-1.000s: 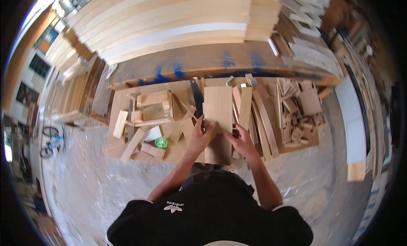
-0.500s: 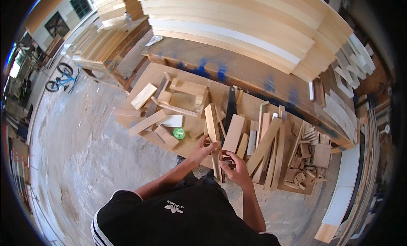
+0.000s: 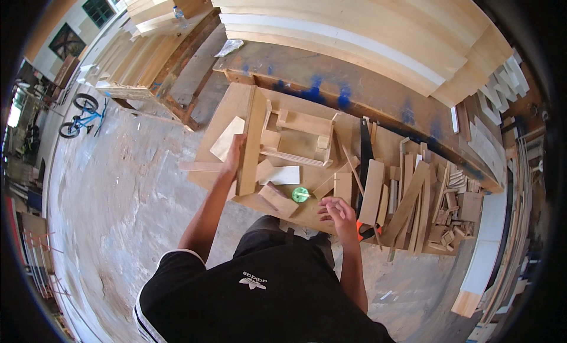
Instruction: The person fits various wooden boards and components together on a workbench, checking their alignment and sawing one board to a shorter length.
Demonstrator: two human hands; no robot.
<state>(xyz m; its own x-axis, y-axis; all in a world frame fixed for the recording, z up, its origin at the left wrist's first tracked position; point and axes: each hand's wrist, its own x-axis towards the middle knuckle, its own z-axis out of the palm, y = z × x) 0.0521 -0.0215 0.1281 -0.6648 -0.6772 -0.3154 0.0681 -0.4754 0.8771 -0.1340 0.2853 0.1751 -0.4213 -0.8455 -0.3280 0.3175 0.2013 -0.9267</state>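
Observation:
My left hand (image 3: 235, 157) is closed on the left side of a long wooden board (image 3: 253, 136), which lies lengthwise away from me over the left part of the low worktable (image 3: 207, 180). Nothing is in my right hand (image 3: 338, 212); its fingers are apart and loosely bent above the table's near edge. Between the hands sit a round green container (image 3: 300, 194), a white flat piece (image 3: 280, 175) and a brown wood block (image 3: 279, 200). Behind them is a small open frame of wood (image 3: 304, 127). A handsaw (image 3: 365, 151) with an orange handle lies right of my right hand.
Wood strips (image 3: 407, 195) and a heap of small offcuts (image 3: 449, 225) cover the table's right end. Beyond stands a blue-stained bench (image 3: 372, 89) bearing stacked boards (image 3: 354, 24). Another plank-loaded table (image 3: 136, 59) and a blue bicycle (image 3: 87, 115) are at the left.
My left hand has carried the wooden board from in front of me to the table's left side. My right hand has let go of it. The view has shifted left.

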